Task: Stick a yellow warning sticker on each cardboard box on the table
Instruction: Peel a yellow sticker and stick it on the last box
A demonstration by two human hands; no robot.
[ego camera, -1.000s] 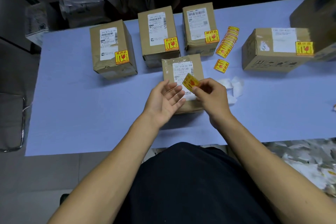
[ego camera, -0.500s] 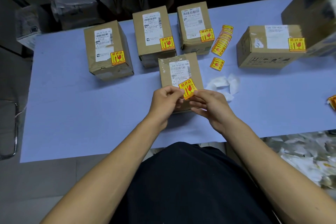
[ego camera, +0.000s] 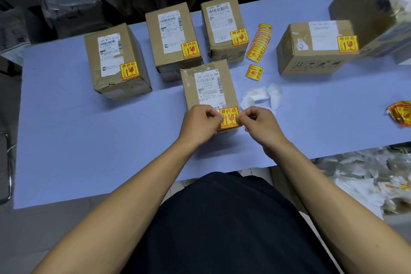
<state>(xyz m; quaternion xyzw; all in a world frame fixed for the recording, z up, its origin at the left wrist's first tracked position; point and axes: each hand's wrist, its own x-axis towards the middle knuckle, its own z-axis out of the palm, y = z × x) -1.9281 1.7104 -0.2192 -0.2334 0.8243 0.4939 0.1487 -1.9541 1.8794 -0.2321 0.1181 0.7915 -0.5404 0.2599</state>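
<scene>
Four boxes along the table's far edge: stickered. Fifth box, nearest the front edge: yellow sticker pinched by left hand and right hand, seemingly not yet pressed flat.

Just beyond my right fingers lie crumpled white backing papers on the pale blue table. Far past my fingers, behind the table, grey plastic-wrapped parcels sit piled. Below my right arm, off the table's edge, the floor holds scattered paper scraps.
</scene>
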